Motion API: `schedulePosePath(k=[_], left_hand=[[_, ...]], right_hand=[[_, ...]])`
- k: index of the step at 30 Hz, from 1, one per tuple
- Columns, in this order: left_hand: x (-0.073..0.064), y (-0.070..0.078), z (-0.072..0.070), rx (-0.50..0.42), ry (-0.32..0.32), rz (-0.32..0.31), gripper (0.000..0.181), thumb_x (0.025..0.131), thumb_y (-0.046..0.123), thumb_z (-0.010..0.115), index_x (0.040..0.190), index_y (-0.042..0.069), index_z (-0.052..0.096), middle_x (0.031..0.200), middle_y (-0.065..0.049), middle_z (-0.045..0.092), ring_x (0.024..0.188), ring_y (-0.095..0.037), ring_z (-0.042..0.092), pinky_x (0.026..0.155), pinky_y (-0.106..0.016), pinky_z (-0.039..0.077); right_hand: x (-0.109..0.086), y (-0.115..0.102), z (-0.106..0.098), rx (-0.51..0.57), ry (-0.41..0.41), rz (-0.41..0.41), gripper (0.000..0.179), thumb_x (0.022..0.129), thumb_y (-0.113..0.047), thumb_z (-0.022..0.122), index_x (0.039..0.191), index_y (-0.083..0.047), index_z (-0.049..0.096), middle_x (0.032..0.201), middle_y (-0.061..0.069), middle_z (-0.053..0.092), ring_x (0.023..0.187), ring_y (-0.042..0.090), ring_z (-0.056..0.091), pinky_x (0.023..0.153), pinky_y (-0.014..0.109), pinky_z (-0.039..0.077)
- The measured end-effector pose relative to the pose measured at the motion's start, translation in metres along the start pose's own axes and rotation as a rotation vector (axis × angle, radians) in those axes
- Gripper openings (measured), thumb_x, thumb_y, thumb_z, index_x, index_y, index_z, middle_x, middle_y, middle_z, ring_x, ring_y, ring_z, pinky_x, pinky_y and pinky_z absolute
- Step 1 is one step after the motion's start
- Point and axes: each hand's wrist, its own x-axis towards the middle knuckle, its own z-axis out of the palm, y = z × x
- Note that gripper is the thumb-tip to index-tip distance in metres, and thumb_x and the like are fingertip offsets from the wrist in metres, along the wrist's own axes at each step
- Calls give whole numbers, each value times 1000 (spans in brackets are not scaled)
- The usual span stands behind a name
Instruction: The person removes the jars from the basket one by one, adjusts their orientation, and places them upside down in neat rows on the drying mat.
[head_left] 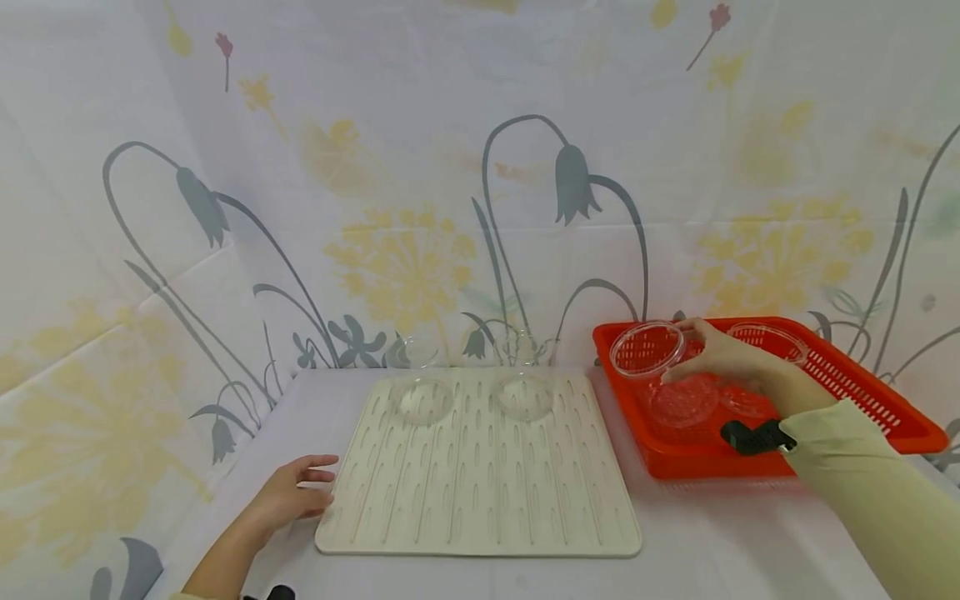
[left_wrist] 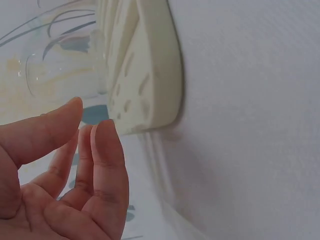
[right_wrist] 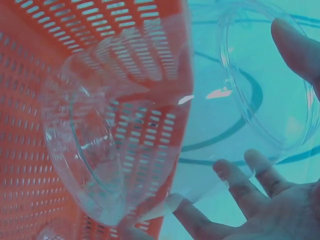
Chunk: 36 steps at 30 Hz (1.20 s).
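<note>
My right hand [head_left: 731, 358] is at the left part of the red basket [head_left: 720, 462], its thumb and fingers around a clear cup [head_left: 678, 408]. The cup tilts, its round rim [right_wrist: 227, 55] toward the hand and its base [right_wrist: 75, 165] over the basket's slotted inside. My left hand [head_left: 288, 497] hovers by the left edge of the cream ridged mat [head_left: 480, 508], its fingers loosely bent with nothing between them. On the far part of the mat stand two more clear cups, a left one [head_left: 423, 402] and a right one [head_left: 525, 396].
Another clear container [head_left: 768, 337] sits farther right in the basket. The basket stands on a white-covered table [head_left: 712, 533], to the right of the mat. A flower-printed curtain [head_left: 450, 167] hangs behind everything.
</note>
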Motion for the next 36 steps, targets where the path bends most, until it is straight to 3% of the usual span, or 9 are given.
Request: schedulePosePath(k=[8, 14, 23, 36], left_hand=[[1, 17, 9, -65, -33, 133, 55, 81, -7, 65, 131, -9, 42, 114, -25, 52, 90, -23, 58, 73, -38, 53], [-2, 33, 19, -92, -29, 186, 55, 79, -6, 67, 130, -7, 45, 113, -24, 53, 92, -25, 59, 75, -36, 53], [-2, 57, 37, -107, -20, 223, 54, 81, 0, 69, 131, -1, 47, 115, -20, 54, 98, -27, 58, 80, -39, 51], [7, 75, 57, -141, -25, 267, 56, 79, 6, 73, 130, 4, 50, 116, -15, 55, 105, -30, 56, 83, -41, 50]], right_hand=[[-6, -7, 8, -55, 68, -21, 99, 78, -31, 74, 142, 4, 8, 138, 33, 20, 118, 48, 28, 89, 58, 40], [-11, -17, 14, -117, 111, -32, 104, 77, -35, 75, 144, 4, 7, 139, 34, 18, 119, 50, 25, 89, 62, 37], [-20, -36, 22, -138, 159, -88, 97, 75, -35, 77, 141, 3, 17, 136, 30, 27, 118, 48, 30, 86, 58, 42], [-24, -55, 34, -161, 176, -169, 93, 74, -32, 78, 140, 1, 22, 137, 27, 29, 119, 49, 29, 81, 52, 48]])
